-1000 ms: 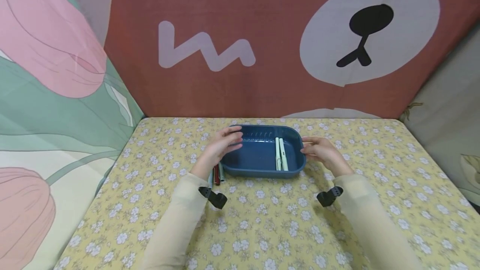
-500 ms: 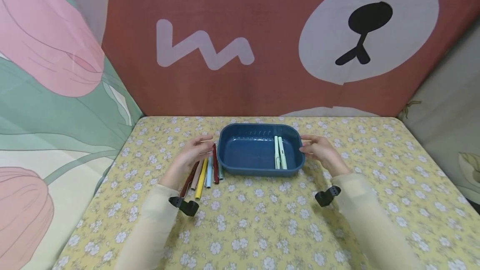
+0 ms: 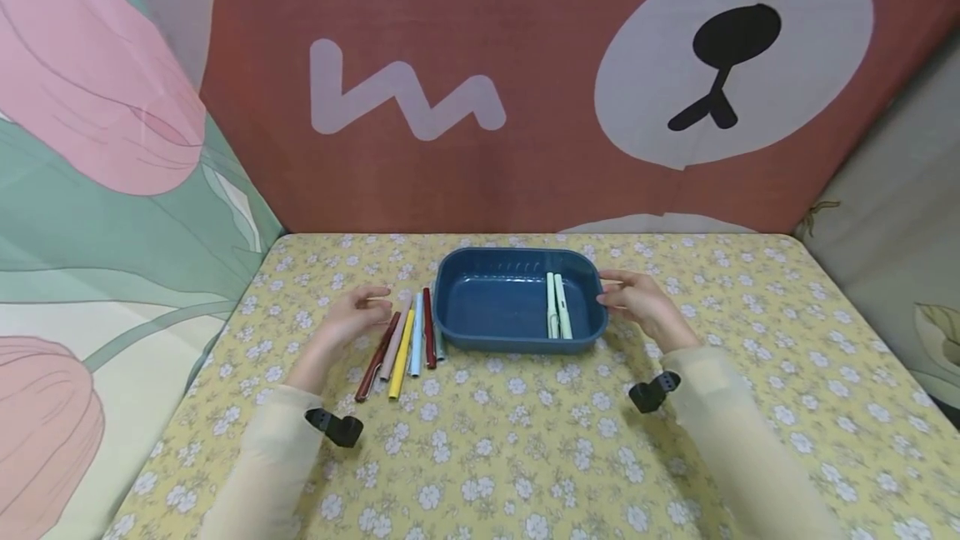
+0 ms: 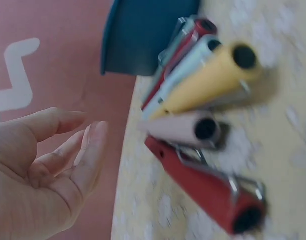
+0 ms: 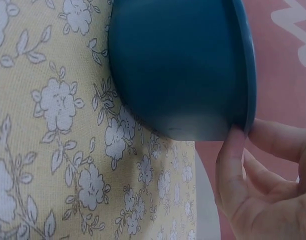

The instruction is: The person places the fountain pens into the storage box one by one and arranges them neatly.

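In the head view a blue plastic tray (image 3: 480, 346) stands on the table, with two pale green pens (image 3: 562, 311) lying inside its right end. My right hand (image 3: 641, 304) pinches the tray's right rim between thumb and fingers, as the right wrist view also shows. Left of the tray several pens lie side by side: a dark red pen (image 3: 378, 358), a pinkish-grey one, a yellow pen (image 3: 402, 357), a light blue pen (image 3: 417, 344), another red pen (image 3: 429, 332) and a grey-green one against the tray. My left hand (image 3: 347, 323), holding nothing, hovers left of them with loosely bent fingers.
A yellow flowered cloth (image 3: 517, 457) covers the table. Behind its far edge rises a reddish-brown fabric wall (image 3: 420, 182) with a bear print. Printed fabric also hangs along the left and right sides.
My left hand has left the tray's left end and moved leftward across the pens, uncovering them. The right hand stays at the tray's right rim, and the tray has hardly moved.
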`<act>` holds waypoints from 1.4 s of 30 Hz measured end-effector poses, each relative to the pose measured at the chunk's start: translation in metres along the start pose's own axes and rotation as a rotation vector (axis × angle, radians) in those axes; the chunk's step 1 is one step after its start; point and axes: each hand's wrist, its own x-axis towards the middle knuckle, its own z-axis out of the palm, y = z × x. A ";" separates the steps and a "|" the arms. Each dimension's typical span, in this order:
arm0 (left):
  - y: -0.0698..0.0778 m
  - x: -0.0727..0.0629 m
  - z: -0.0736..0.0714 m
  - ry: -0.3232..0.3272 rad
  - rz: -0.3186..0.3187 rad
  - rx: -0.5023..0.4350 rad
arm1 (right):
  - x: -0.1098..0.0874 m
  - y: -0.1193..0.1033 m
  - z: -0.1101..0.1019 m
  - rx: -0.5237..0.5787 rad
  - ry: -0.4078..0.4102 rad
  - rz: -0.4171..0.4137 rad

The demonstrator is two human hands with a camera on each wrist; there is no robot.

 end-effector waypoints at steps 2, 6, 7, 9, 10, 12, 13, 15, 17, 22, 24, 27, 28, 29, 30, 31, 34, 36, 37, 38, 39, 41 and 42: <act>-0.005 -0.001 -0.003 0.006 -0.011 0.022 | 0.000 0.000 0.000 0.002 -0.005 -0.001; -0.012 -0.002 -0.007 0.025 -0.036 0.076 | 0.001 0.001 0.001 0.003 -0.011 -0.005; -0.013 -0.002 -0.007 0.028 -0.044 0.088 | 0.001 0.001 0.001 0.006 -0.012 -0.005; -0.014 -0.003 -0.008 0.031 -0.060 0.112 | 0.001 0.002 0.001 0.008 -0.014 -0.006; -0.014 -0.003 -0.008 0.032 -0.065 0.119 | 0.001 0.002 0.001 0.010 -0.015 -0.007; -0.015 -0.003 -0.008 0.025 -0.074 0.133 | 0.000 0.002 0.001 0.013 -0.017 -0.006; -0.016 -0.004 -0.008 0.022 -0.080 0.137 | 0.000 0.002 0.001 0.014 -0.018 -0.006; -0.016 -0.004 -0.008 0.017 -0.086 0.146 | 0.000 0.002 0.001 0.015 -0.019 -0.005; -0.017 -0.004 -0.009 0.004 -0.092 0.160 | 0.000 0.002 0.001 0.015 -0.021 -0.002; -0.020 -0.004 -0.009 -0.031 -0.106 0.189 | 0.000 0.002 0.000 0.011 -0.026 -0.002; -0.021 -0.005 -0.009 -0.039 -0.104 0.191 | 0.000 0.002 0.000 0.008 -0.024 -0.003; -0.023 -0.005 -0.007 -0.035 -0.100 0.194 | 0.001 0.001 0.000 0.004 -0.019 -0.003; -0.023 -0.005 -0.007 -0.037 -0.098 0.199 | 0.001 0.001 -0.001 0.004 -0.019 -0.002; -0.024 -0.004 -0.006 -0.041 -0.096 0.205 | 0.001 0.001 -0.001 0.004 -0.018 -0.001; -0.025 -0.004 -0.006 -0.044 -0.095 0.212 | 0.000 0.001 -0.001 0.004 -0.018 0.000; -0.025 -0.004 -0.005 -0.040 -0.099 0.216 | 0.000 0.001 -0.001 0.006 -0.020 0.004; -0.026 -0.004 -0.004 -0.036 -0.113 0.229 | -0.001 0.001 -0.002 0.004 -0.034 0.012; -0.026 -0.004 -0.003 -0.033 -0.123 0.235 | -0.001 0.002 -0.002 0.007 -0.043 0.020; -0.026 -0.004 -0.003 -0.031 -0.129 0.236 | -0.001 0.002 -0.002 0.007 -0.047 0.022; -0.026 -0.004 -0.002 -0.028 -0.134 0.239 | -0.001 0.002 -0.002 0.006 -0.050 0.021; -0.025 -0.004 -0.002 -0.026 -0.138 0.240 | -0.001 0.002 -0.002 0.006 -0.052 0.020; -0.025 -0.003 -0.002 -0.020 -0.147 0.242 | -0.001 0.002 -0.002 0.009 -0.053 0.018; -0.025 -0.003 -0.001 -0.017 -0.150 0.243 | -0.001 0.002 -0.002 0.010 -0.052 0.017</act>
